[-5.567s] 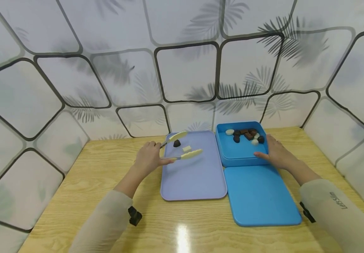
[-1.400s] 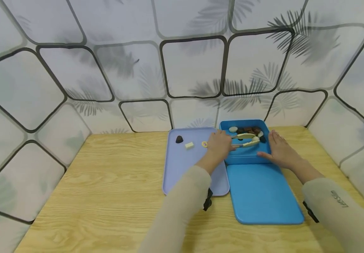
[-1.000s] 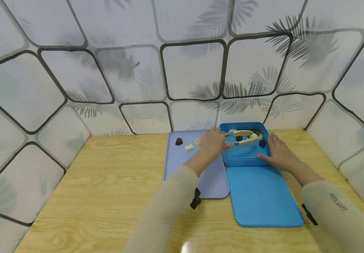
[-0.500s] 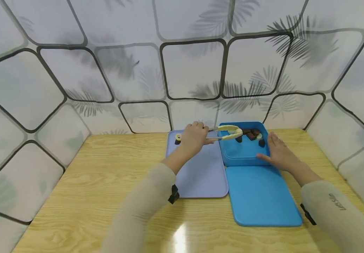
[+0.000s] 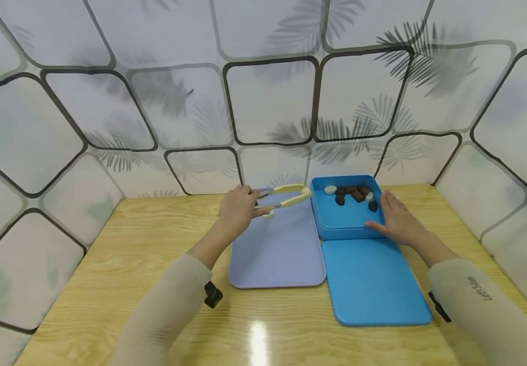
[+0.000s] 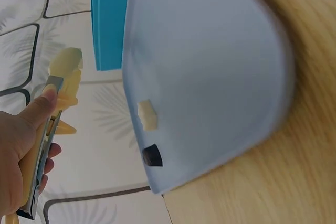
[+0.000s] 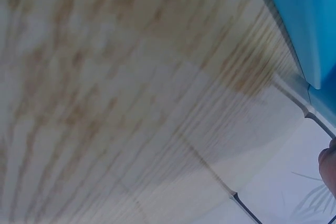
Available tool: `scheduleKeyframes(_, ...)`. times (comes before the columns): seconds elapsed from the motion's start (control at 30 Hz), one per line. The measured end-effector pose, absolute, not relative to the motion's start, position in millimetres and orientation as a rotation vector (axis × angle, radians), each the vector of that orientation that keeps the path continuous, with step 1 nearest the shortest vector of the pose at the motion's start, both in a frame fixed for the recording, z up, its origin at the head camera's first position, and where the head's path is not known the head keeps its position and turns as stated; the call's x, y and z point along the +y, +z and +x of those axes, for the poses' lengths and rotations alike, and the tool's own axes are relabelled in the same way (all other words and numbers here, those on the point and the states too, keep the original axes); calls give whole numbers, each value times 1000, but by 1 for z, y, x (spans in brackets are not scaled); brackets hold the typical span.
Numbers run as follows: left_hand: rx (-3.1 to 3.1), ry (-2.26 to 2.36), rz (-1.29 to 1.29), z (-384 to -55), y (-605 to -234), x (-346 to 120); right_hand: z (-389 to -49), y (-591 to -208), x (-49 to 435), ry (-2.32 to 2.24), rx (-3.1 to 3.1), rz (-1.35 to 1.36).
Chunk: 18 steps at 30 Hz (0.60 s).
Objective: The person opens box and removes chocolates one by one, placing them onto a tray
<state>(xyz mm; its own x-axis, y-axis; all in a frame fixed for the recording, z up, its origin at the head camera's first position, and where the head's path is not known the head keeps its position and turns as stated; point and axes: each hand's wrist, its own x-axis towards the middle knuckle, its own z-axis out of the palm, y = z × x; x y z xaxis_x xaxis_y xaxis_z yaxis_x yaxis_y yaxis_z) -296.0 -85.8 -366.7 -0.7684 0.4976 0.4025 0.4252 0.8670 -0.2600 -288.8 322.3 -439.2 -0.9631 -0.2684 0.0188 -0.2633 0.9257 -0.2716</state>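
My left hand [image 5: 238, 207] holds food tongs [image 5: 293, 201] with cream tips above the far half of the lavender tray [image 5: 277, 259]. Pinched between the tips is a small rounded whitish piece [image 5: 306, 191], like white chocolate. Below, on the tray, lie a pale block [image 6: 147, 115] and a dark chocolate-like piece [image 6: 152, 156]; the hand and tongs mostly cover them in the head view. My right hand [image 5: 398, 218] rests against the right wall of the blue box [image 5: 346, 233], thumb at its near corner. Several dark, brown [image 5: 357, 196] and white pieces lie inside that box.
In front of the box a flat blue lid [image 5: 378, 284] lies on the wooden table [image 5: 153, 229], its left edge beside the tray. A patterned curtain-like backdrop [image 5: 272, 101] stands close behind the tray and box.
The tongs have closed on a whitish piece in the blue box, lifted it and carried it left over the tray. My right hand stays at the box.
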Motion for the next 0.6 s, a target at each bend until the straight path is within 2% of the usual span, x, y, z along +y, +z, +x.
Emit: scheduleKeyframes(0.6, -2580, 76, -635, -265, -391, -143, -288, -444, 323, -549, 3098, -461)
